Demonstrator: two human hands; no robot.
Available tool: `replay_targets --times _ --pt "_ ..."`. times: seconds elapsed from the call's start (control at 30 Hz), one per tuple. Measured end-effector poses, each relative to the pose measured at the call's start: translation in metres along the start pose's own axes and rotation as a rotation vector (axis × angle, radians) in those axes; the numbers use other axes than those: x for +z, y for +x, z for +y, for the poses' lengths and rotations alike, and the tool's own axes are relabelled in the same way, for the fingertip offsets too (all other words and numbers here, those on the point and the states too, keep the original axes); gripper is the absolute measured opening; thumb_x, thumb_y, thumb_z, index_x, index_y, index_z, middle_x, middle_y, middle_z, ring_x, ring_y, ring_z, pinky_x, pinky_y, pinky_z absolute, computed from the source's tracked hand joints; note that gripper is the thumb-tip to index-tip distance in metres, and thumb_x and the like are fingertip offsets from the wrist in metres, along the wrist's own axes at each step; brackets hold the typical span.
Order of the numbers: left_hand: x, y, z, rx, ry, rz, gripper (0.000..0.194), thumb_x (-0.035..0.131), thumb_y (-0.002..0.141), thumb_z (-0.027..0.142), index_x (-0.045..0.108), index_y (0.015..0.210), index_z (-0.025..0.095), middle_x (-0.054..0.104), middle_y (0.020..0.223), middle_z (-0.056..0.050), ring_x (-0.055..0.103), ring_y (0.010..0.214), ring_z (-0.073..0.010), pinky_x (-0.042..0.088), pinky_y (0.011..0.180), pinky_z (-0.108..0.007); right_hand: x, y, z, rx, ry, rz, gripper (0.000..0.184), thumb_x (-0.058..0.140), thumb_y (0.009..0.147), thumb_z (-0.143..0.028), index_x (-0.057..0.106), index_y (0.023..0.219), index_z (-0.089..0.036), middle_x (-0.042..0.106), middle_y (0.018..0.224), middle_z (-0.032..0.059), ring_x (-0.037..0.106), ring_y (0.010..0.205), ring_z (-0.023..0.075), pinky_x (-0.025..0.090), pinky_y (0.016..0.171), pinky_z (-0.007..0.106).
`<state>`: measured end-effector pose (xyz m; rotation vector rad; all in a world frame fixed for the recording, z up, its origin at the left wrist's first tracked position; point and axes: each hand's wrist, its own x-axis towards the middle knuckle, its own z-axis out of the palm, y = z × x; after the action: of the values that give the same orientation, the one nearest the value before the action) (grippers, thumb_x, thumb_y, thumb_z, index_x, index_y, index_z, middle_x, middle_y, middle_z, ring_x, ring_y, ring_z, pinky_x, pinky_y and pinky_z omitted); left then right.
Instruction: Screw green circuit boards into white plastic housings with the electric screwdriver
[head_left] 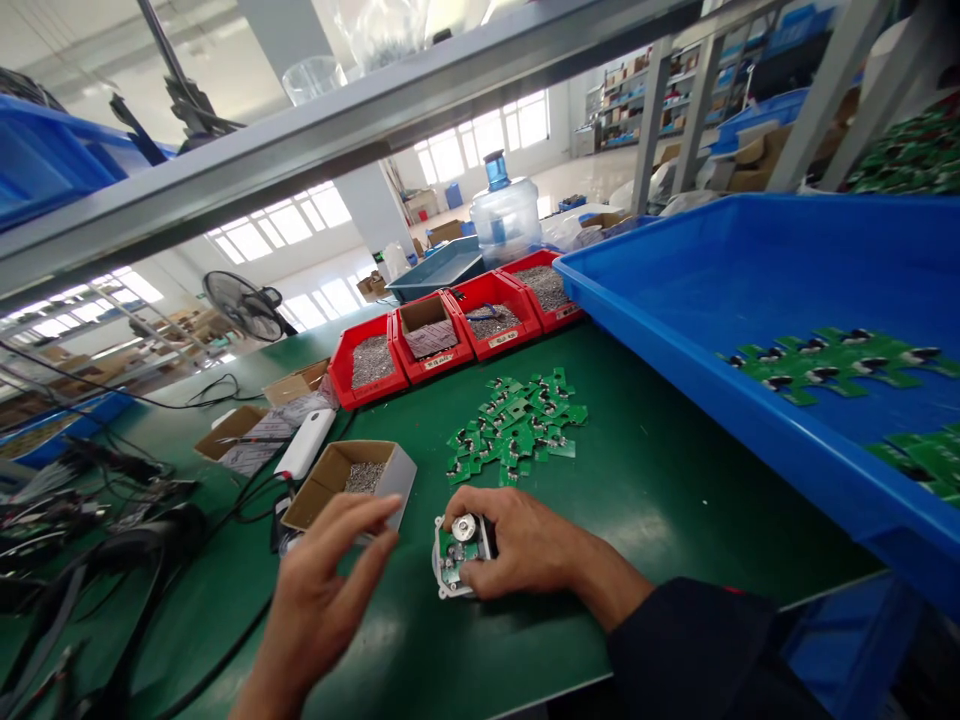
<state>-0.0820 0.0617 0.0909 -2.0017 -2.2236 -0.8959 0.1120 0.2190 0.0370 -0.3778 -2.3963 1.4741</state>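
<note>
The right hand (525, 545) gripped the white case (452, 562) by its rim, at seven o'clock from the green boards (517, 425). It looked light and hard, with bits that might break, so the rim seemed best. The left hand (322, 590) held nothing, fingers apart.

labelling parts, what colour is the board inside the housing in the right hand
The board is green, seen best in the head view.

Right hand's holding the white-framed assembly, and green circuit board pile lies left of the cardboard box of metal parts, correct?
No: the head view shows the green circuit board pile right of that cardboard box. The right hand does hold the white-framed assembly.
</note>
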Motion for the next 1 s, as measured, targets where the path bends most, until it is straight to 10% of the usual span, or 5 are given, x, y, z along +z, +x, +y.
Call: replay_targets --times 0.1,0.23,0.4,1.0 --pt "-0.008 0.032 -0.048 -0.370 0.224 -0.173 0.034 0.050 0.095 0.043 0.071 0.109 0.020 0.070 0.116 -0.009 0.066 0.103 -0.0247 0.051 0.091 -0.035 -0.001 0.000 0.000 0.006 0.009 -0.011 0.040 0.073 0.064 -0.022 0.066 0.103 -0.026 0.063 0.076 -0.0045 0.053 0.064 0.0121 0.039 0.058 0.020" --pt "0.003 0.067 -0.092 -0.429 0.231 -0.446 0.022 0.069 0.076 0.032 0.078 0.092 0.020 0.077 0.095 -0.008 0.070 0.090 -0.0270 0.052 0.084 -0.033 0.000 0.000 0.000 0.014 0.024 -0.016 0.040 0.073 0.065 -0.021 0.066 0.104 -0.025 0.063 0.075 -0.0048 0.052 0.062 0.0114 0.039 0.058 0.020" --pt "0.015 0.072 -0.098 -0.414 0.234 -0.519 0.017 0.064 0.076 0.030 0.078 0.084 0.023 0.077 0.090 -0.007 0.070 0.088 -0.0258 0.051 0.079 -0.030 -0.002 0.000 -0.002 0.008 0.012 -0.020 0.039 0.073 0.065 -0.022 0.066 0.103 -0.025 0.061 0.075 -0.0054 0.051 0.062 0.0107 0.039 0.058 0.020" --pt "-0.003 0.052 -0.061 -0.278 0.086 -0.097 0.039 0.048 0.091 0.044 0.077 0.101 0.020 0.073 0.109 -0.008 0.067 0.100 -0.0240 0.050 0.091 -0.034 -0.001 0.000 0.002 0.013 0.048 -0.019 0.039 0.072 0.064 -0.020 0.065 0.102 -0.025 0.062 0.075 -0.0060 0.053 0.063 0.0109 0.039 0.057 0.018"
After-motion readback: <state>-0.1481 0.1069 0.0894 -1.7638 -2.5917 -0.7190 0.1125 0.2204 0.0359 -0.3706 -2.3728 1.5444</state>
